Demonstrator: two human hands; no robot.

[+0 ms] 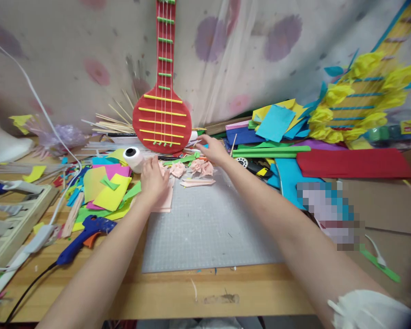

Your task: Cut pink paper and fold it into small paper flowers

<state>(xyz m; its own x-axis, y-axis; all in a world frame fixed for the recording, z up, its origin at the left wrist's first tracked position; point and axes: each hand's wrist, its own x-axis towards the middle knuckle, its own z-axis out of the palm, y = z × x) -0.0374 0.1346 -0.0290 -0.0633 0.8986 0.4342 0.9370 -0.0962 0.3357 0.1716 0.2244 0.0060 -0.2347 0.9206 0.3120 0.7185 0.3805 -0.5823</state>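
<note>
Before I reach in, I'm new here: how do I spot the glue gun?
Find the gray cutting mat on the wooden table. Left of it, in front of the colored paper pile, lies the glue gun. It alone shows an orange trigger against blue.

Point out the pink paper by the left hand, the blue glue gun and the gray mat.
Pink paper (164, 201): head view, on its near part.
Blue glue gun (82, 236): head view, on the upper handle.
Gray mat (212, 224): head view, on its bare middle.

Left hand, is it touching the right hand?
Apart. The head view shows a wide gap: the left hand and right hand have crumpled pink pieces lying between them.
</note>
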